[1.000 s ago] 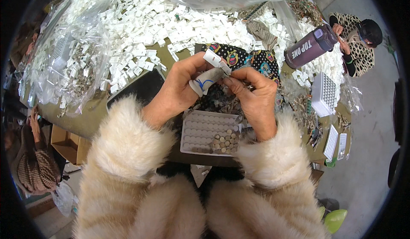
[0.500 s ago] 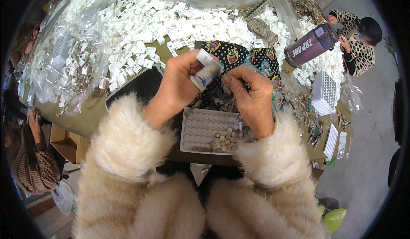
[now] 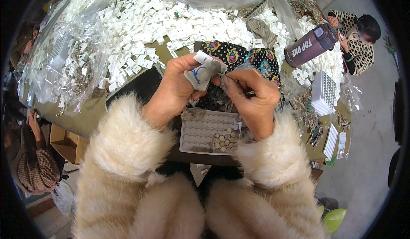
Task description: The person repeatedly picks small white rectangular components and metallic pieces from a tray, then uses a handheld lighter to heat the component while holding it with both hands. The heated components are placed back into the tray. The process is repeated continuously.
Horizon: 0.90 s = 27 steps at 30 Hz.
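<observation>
My left hand (image 3: pixel 173 83) is closed in a pinch on a small white plastic piece (image 3: pixel 202 57). A greyish-white wrap tied with blue thread (image 3: pixel 200 74) covers what looks like its thumb. Right beside it, my right hand (image 3: pixel 255 94) has thumb and forefinger pressed together at the piece's right end; whatever lies between them is too small to make out. Below both hands sits a white tray (image 3: pixel 200 131) with rows of round hollows. Several small round discs (image 3: pixel 224 139) are gathered in its right part. A black patterned cloth (image 3: pixel 230 51) lies behind my hands.
A large heap of white plastic pieces (image 3: pixel 136 21) covers the table's far side. A dark flat case (image 3: pixel 136 85) lies left, a purple bottle (image 3: pixel 309 45) right. White trays (image 3: pixel 323 92) stand at the right edge. Other people (image 3: pixel 356 42) sit around the table; a cardboard box (image 3: pixel 68 143) stands left.
My left hand has turned, bringing the wrap's blue thread into fuller view. My right hand has shifted slightly right and down, its fingertips still close to the left hand.
</observation>
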Motion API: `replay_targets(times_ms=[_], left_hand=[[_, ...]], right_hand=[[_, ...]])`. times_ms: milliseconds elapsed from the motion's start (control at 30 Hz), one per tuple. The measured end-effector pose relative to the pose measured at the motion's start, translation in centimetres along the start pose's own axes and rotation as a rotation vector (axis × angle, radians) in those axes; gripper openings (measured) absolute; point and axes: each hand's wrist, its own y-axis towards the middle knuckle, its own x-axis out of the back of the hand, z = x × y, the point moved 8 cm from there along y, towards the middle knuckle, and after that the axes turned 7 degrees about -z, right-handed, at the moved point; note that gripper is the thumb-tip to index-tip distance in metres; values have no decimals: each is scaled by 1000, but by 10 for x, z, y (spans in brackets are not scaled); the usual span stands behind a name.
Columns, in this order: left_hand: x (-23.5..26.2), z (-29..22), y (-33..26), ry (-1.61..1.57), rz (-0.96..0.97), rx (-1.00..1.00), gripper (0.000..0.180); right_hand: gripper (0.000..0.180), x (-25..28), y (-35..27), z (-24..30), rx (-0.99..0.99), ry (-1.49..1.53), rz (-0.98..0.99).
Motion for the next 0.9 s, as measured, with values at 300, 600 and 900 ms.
replay_targets(times_ms=[300, 600, 900], left_hand=[[-7, -16, -8, 437, -86, -372, 24], [-6, -23, -8, 283, -76, -292, 24], [-10, -23, -9, 365, -81, -402, 27]], right_hand=[[10, 2, 1, -5, -122, 43, 3], [11, -3, 1, -11, -137, 77, 21], [9, -2, -1, -13, -215, 59, 75]])
